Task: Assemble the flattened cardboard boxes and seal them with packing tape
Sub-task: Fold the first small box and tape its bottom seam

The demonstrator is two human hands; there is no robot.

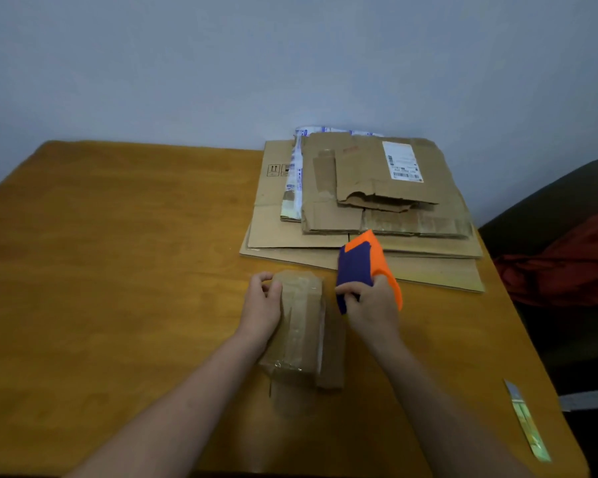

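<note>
Near the middle of the wooden desk, seen from the head camera, a small cardboard box lies lengthwise with glossy clear tape running along its top and over its near end. The left hand rests against the box's left side, its grip closed on the far left corner with the fingers curled over the edge. Just to the right of the box, the right hand has its grip wrapped around an orange and purple tape dispenser, which it holds tilted, the top end pointing away and slightly above the desk; whether the dispenser touches the box cannot be told. Beyond the hands, at the far right of the desk, sits a stack of flattened cardboard boxes, the topmost one torn along its near edge and bearing a white shipping label. A narrow greenish strip lies by the desk's right edge. Off to the right, a red cloth rests on a dark seat.
</note>
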